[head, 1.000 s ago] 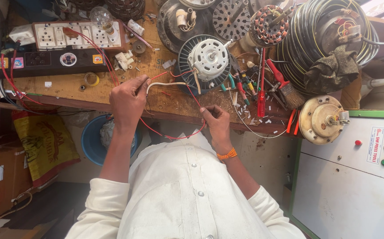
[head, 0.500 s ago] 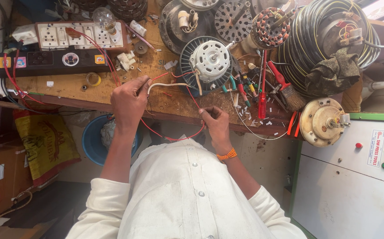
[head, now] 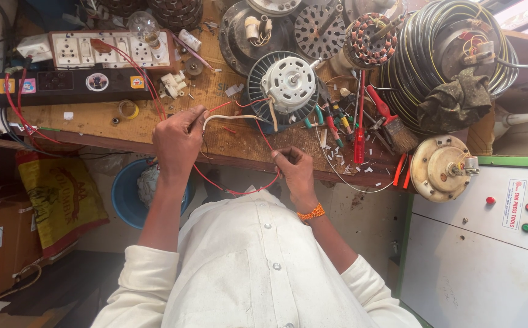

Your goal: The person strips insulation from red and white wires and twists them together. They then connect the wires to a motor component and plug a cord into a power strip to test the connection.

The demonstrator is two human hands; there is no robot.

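Observation:
My left hand (head: 177, 141) is closed on the ends of a red wire (head: 239, 189) and a white wire (head: 233, 118) at the wooden bench's front edge. The red wire sags in a loop below the bench and rises to my right hand (head: 294, 170), which pinches it between thumb and fingers. The white wire runs to a round black-finned motor with a white centre (head: 285, 85) lying on the bench (head: 93, 118) just beyond both hands. An orange thread band circles my right wrist.
A white switch-and-socket board (head: 112, 50) with a bulb stands at the back left. Screwdrivers and pliers (head: 349, 124), a brush, wire coils (head: 452, 54), stator windings and a cream motor (head: 443, 167) crowd the right. A grey control cabinet (head: 489, 243) stands right; a blue tub (head: 131, 194) sits below.
My right hand has opened its grip slightly and shifted along the red wire. My left hand keeps holding the wire ends in nearly the same place.

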